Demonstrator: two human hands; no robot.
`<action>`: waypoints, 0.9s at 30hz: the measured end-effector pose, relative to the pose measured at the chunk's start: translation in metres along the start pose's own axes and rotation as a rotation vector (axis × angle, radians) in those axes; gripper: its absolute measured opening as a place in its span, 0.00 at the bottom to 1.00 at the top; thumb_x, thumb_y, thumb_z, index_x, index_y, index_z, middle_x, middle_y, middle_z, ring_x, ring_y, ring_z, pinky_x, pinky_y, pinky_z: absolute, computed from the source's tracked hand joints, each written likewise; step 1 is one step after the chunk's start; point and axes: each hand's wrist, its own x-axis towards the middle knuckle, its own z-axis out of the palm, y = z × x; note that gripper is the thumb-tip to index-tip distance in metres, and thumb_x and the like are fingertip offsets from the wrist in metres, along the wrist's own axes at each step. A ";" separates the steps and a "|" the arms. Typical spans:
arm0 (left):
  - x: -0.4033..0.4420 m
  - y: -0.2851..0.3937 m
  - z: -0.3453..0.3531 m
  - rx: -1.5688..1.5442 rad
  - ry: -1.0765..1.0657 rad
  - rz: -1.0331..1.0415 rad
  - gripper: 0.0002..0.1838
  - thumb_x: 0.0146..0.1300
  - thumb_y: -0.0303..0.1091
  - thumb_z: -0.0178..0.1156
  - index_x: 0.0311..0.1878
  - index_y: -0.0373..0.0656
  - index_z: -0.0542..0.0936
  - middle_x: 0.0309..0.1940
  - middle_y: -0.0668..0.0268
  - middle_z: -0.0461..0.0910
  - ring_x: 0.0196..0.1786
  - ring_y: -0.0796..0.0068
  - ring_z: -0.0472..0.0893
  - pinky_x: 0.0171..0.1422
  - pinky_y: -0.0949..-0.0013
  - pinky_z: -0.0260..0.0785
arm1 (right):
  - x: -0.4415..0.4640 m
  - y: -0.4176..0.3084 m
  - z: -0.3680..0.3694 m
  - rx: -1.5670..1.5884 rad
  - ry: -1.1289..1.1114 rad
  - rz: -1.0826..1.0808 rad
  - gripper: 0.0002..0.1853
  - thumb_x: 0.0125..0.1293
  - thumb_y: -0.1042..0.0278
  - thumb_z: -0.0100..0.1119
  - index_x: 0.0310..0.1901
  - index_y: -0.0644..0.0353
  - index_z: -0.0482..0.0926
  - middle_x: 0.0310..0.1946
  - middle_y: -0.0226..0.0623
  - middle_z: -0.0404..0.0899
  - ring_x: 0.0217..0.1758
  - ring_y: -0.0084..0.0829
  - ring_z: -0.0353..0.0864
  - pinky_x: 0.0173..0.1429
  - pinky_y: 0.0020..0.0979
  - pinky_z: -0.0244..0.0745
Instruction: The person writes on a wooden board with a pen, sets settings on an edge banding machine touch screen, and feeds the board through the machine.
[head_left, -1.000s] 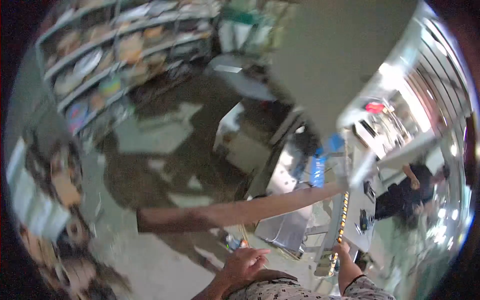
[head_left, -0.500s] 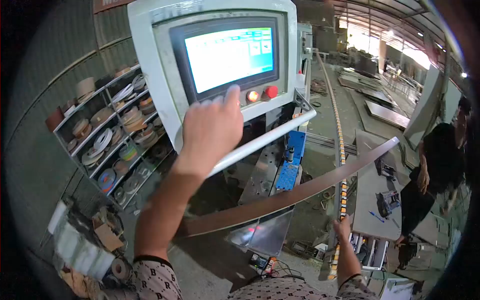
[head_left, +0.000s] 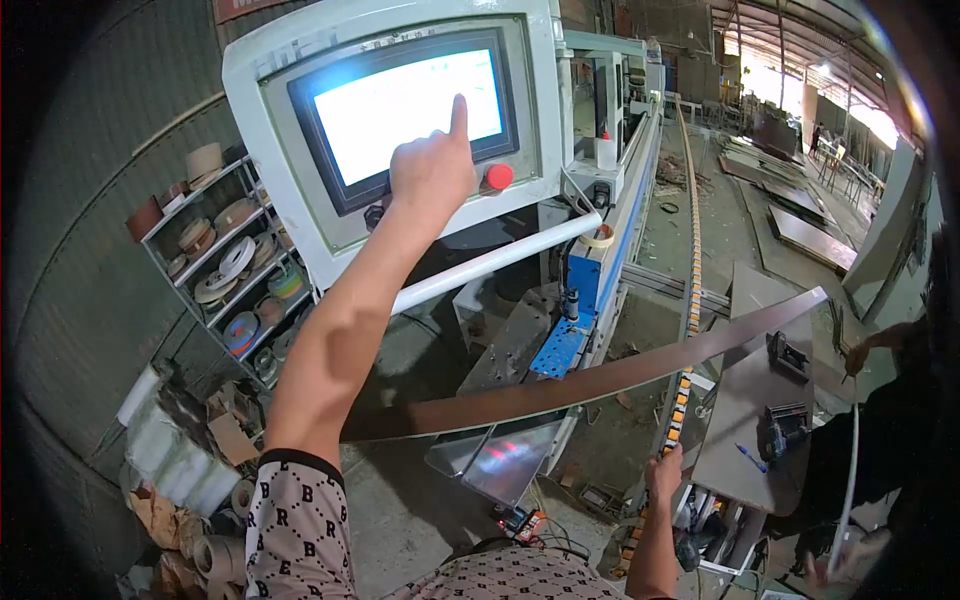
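Note:
My left hand (head_left: 432,172) is raised in front of the lit touchscreen (head_left: 400,110) of a white control panel. Its index finger points up over the right part of the screen, the other fingers curled; whether the tip touches cannot be made out. Low on the right, my right hand (head_left: 664,474) is closed at the near end of the long roller rail (head_left: 690,300); its fingers are partly hidden. A long brown strip (head_left: 520,402) stretches across the view below the panel. A red button (head_left: 498,177) sits at the panel's lower right.
A white bar (head_left: 500,262) runs below the panel. Shelves with rolls (head_left: 232,262) stand at the left. A grey table (head_left: 745,450) with black devices is at the right, beside a person in dark clothes (head_left: 880,430). Boards lie on the floor beyond.
The panel came into clear view as the camera turned. My left hand rose from low by my body to the screen, then its fingertip moved higher. My right hand stayed by the rail.

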 end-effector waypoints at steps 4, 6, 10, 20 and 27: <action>0.006 0.009 -0.005 0.022 0.002 -0.025 0.37 0.58 0.31 0.56 0.73 0.35 0.59 0.25 0.56 0.84 0.29 0.58 0.85 0.31 0.57 0.75 | -0.003 -0.009 -0.004 0.002 0.000 0.010 0.36 0.58 0.63 0.62 0.67 0.62 0.59 0.57 0.54 0.72 0.55 0.58 0.76 0.56 0.50 0.73; 0.010 0.018 -0.011 -0.034 -0.023 -0.068 0.37 0.59 0.31 0.53 0.74 0.38 0.58 0.27 0.53 0.84 0.30 0.55 0.85 0.35 0.54 0.76 | -0.002 -0.002 -0.001 0.003 0.014 -0.010 0.36 0.57 0.63 0.61 0.66 0.62 0.60 0.56 0.54 0.72 0.55 0.58 0.76 0.56 0.51 0.73; 0.019 0.034 -0.002 -0.045 -0.017 -0.041 0.37 0.59 0.31 0.52 0.74 0.40 0.58 0.27 0.53 0.84 0.30 0.54 0.85 0.36 0.54 0.77 | -0.003 -0.005 -0.004 0.010 0.030 -0.042 0.33 0.57 0.65 0.60 0.64 0.62 0.61 0.54 0.54 0.73 0.54 0.58 0.76 0.55 0.52 0.73; 0.015 0.032 0.004 -0.087 -0.009 0.012 0.37 0.59 0.33 0.54 0.73 0.34 0.58 0.26 0.56 0.84 0.28 0.58 0.85 0.33 0.56 0.75 | 0.001 0.003 0.004 -0.024 0.011 -0.065 0.37 0.57 0.65 0.59 0.68 0.62 0.58 0.57 0.55 0.71 0.52 0.60 0.77 0.53 0.52 0.73; -0.070 -0.023 -0.010 -0.158 -0.101 -0.241 0.38 0.61 0.37 0.54 0.74 0.37 0.56 0.25 0.50 0.83 0.28 0.49 0.83 0.35 0.48 0.76 | 0.004 0.002 0.005 -0.025 -0.016 -0.030 0.35 0.59 0.67 0.55 0.69 0.62 0.58 0.57 0.55 0.71 0.55 0.60 0.75 0.56 0.52 0.71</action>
